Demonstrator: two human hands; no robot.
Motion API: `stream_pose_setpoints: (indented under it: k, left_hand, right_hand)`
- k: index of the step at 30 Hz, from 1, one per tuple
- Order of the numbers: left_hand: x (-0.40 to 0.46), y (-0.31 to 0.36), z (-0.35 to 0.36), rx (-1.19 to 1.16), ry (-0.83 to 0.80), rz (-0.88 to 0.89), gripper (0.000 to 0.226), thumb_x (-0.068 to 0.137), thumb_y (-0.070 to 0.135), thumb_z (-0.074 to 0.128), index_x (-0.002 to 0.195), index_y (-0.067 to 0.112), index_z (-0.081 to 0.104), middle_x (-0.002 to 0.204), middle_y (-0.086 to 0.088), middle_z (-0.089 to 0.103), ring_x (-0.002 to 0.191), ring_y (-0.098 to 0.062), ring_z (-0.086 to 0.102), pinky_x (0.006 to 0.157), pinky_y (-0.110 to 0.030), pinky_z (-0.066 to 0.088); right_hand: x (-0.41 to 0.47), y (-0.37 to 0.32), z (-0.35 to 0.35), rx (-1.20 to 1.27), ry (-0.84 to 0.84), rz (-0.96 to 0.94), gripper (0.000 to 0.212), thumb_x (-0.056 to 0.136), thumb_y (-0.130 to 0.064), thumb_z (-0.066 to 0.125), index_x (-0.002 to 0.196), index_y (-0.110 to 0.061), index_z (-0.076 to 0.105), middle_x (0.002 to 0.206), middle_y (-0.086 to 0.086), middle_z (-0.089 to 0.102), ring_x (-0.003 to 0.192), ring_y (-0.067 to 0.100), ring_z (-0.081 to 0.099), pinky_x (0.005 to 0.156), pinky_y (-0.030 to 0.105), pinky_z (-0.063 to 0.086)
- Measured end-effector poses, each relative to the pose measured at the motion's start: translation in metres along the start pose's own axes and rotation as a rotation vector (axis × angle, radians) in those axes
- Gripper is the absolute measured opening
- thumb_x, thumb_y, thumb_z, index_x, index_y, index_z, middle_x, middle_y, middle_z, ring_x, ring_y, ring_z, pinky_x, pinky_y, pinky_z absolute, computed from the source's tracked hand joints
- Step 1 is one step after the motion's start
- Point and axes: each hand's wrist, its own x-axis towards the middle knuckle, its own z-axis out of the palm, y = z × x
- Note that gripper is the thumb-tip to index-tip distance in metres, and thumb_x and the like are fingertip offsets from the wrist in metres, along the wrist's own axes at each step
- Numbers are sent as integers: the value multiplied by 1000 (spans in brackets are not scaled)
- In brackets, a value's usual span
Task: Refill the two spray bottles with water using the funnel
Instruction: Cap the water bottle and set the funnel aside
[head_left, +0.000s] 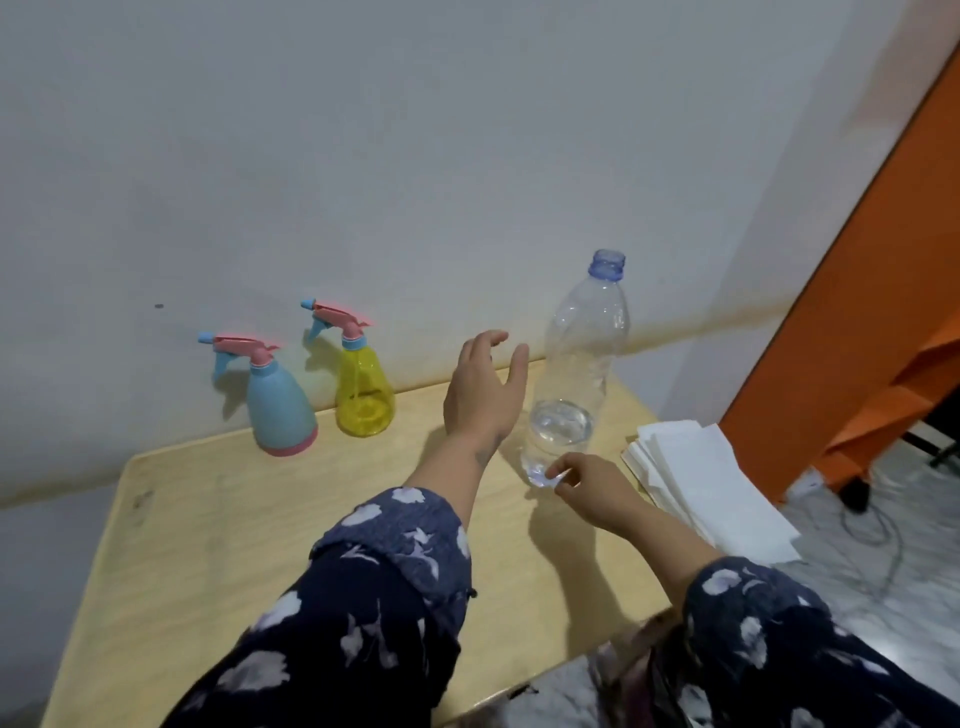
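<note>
Two spray bottles with pink and blue trigger heads stand by the wall at the back of the wooden table (218, 545): a pale blue one (279, 408) on the left and a clear yellow one (362, 395) beside it. A tall clear water bottle (576, 374) stands uncapped to the right, with a little water in its base. My left hand (483, 389) hovers open just left of the bottle, fingers spread. My right hand (587, 488) rests low by the bottle's base, fingertips curled close to it; whether it pinches something is unclear. No funnel is in view.
A stack of white paper towels (711, 483) lies over the table's right edge. An orange panel (857, 312) rises at the far right, with cables (872, 525) on the marbled floor below. A plain wall backs the table.
</note>
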Motion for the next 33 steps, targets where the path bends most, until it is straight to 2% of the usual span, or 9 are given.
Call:
stream_pose_setpoints:
  k: [2,6,9,12,16,21,25,29,33]
  left_hand:
    - [-5,22,15,-80,-14,33,51,93,56,48,136,28,43,139,11,46,124,-11,49,98,-36,46]
    - [-12,52,41,-164,-27,35,77,82,66,58,145,38,25,148,13,36,133,-11,41,103,-36,40]
    - [-15,61,55,-106,10,45,91,78,60,68,148,45,11,153,11,28,137,-13,36,101,-34,39]
    - [-13,63,62,-21,62,69,92,81,48,72,150,43,11,152,8,28,134,-17,40,96,-33,42]
    - [-13,63,66,14,101,67,88,83,44,72,150,39,17,150,6,32,128,-21,48,96,-38,47]
    - [-16,60,69,39,125,72,88,84,44,71,151,38,16,151,5,32,128,-22,48,96,-38,47]
    - [-16,59,70,45,134,69,88,83,44,71,151,37,17,150,4,34,127,-22,49,97,-39,46]
    - [-17,61,71,50,132,68,88,83,42,72,151,37,16,150,4,33,127,-23,49,95,-37,46]
    - [-18,62,72,54,125,51,88,84,40,71,151,37,15,152,3,30,129,-24,47,96,-38,46]
  right_hand:
    - [-6,29,-12,-59,-17,32,28,89,-9,44,105,-23,62,95,-3,57,81,14,54,65,22,42]
    - [-12,75,-28,-301,-52,45,29,95,-24,46,121,-33,57,114,3,54,110,26,52,90,34,46]
    - [-14,101,-26,-331,-110,20,33,97,-36,43,129,-39,52,131,5,45,122,29,45,105,39,39]
    - [-13,116,-18,-300,-114,-44,32,97,-33,44,125,-34,60,131,5,44,123,29,43,109,37,33]
    - [-7,124,-17,-240,-67,-98,31,97,-20,48,122,-20,65,127,8,49,118,29,49,108,33,35]
    - [-5,124,-19,-264,-62,-149,33,95,-12,47,122,-13,66,120,13,52,114,33,51,103,32,37]
    - [-3,113,-35,-200,-65,-133,26,94,-14,49,114,-10,66,113,7,60,109,26,58,88,25,40]
    - [19,59,-89,61,197,-202,28,88,-15,60,115,-9,67,107,9,69,102,24,62,82,23,40]
    - [22,-17,-161,401,422,-385,31,87,-19,64,117,-12,65,98,1,65,82,10,57,66,8,40]
